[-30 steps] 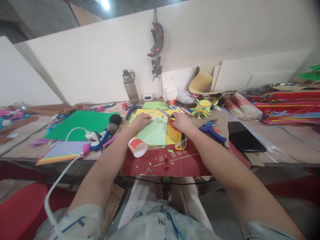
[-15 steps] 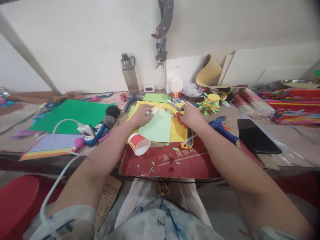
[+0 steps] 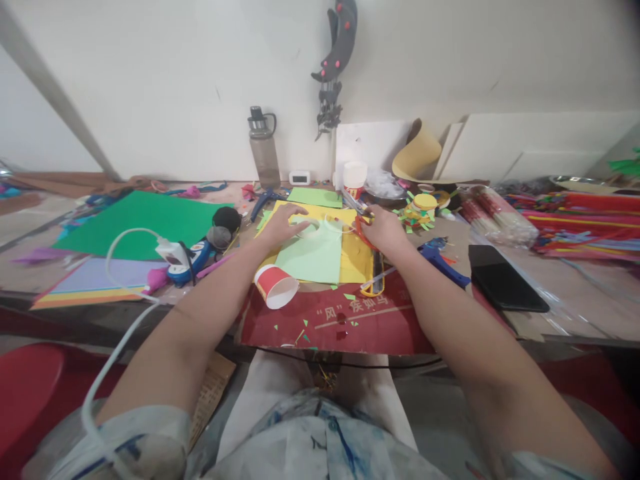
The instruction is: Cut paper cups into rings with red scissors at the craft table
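My left hand [image 3: 281,225] lies flat with fingers stretched out on a yellow sheet [image 3: 354,261], its fingertips at a clear tape ring [image 3: 311,227]. A light green sheet [image 3: 313,257] lies over the yellow one, just below that hand. My right hand [image 3: 384,231] is closed round the red handles of a pair of scissors [image 3: 358,215], whose blades point up and to the left. Both sheets rest on a red mat [image 3: 340,323] at the table's near edge. A red paper cup [image 3: 274,287] lies on its side beside my left forearm.
A blue glue gun [image 3: 439,257] and a black phone [image 3: 504,287] lie right of my right arm. At the left are a green sheet [image 3: 143,223] and a white corded tool [image 3: 173,253]. A water bottle [image 3: 263,152] and an upright cup [image 3: 354,177] stand at the wall.
My left hand has gone from curled round a small white thing to lying flat by the tape ring. The right hand with the scissors has shifted slightly up and right. The camera has tilted down.
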Motion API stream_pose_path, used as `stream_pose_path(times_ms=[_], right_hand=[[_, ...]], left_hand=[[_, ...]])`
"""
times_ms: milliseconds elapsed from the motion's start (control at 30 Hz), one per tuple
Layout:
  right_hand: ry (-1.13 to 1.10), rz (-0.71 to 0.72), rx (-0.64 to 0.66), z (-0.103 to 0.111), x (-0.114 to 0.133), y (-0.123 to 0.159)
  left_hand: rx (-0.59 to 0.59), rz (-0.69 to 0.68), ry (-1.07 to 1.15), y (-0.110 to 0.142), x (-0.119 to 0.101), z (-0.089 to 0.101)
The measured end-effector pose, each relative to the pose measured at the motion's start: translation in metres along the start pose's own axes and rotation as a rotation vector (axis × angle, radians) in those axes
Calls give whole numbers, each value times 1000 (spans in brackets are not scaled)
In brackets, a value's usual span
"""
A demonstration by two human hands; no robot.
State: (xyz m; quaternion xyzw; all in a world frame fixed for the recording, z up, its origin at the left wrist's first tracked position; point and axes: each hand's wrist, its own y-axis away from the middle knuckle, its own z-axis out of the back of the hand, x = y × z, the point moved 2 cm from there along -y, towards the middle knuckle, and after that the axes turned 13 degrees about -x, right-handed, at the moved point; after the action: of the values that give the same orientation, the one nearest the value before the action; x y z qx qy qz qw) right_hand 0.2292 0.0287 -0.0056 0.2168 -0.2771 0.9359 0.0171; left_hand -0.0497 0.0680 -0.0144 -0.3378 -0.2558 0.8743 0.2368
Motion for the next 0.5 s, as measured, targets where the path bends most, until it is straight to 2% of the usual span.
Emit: stream_pose_path(times_ms=[300, 500], right_hand=[[197, -29, 32, 12, -2, -4], [209, -49, 100, 4, -10, -3]], left_hand=[[99, 7, -72, 2, 4, -7], [234, 86, -144, 5, 4, -10]])
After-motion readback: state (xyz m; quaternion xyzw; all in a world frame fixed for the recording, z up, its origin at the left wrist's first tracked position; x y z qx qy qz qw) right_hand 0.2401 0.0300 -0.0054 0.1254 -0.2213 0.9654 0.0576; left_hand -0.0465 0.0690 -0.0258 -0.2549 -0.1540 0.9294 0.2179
